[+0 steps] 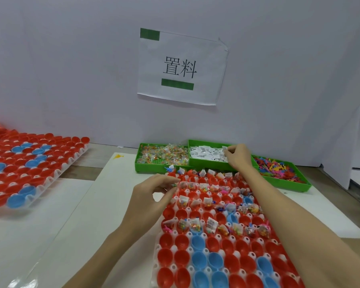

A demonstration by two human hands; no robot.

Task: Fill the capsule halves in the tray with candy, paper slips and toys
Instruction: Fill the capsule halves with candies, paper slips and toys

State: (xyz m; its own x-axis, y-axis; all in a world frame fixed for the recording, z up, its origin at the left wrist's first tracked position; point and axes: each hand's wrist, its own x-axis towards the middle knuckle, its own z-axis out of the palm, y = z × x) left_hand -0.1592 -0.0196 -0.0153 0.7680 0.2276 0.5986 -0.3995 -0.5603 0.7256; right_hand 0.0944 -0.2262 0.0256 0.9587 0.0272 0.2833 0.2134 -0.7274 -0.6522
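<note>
Now the right hand is reaching into the slip bin at twelve o'clock, its grip pinching slips. The left hand is pinching something small, too blurred to name, at the tray edge; unfilled halves are lying toward six o'clock, nearer the left.
</note>
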